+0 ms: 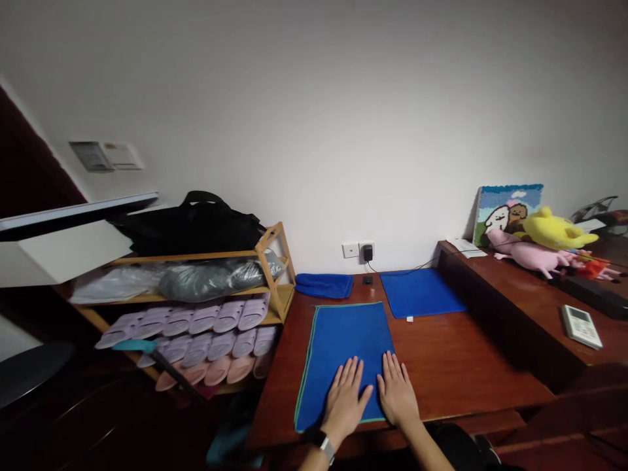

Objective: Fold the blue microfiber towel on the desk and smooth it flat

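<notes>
The green-edged cloth [348, 340] lies flat at the lower centre of the frame, on the table [456, 366]. The left hand [345, 400] rests palm down on its lower part, the right hand [398, 392] across its lower right edge; both are spread flat, gripping nothing. Uneven pressure, or one palm sliding further than the other, could ruck or skew the cloth. Pushing it up the frame could run it into the small blue cloth [324, 285] or the right-hand cloth [422, 293], near the cable [409, 270]
</notes>
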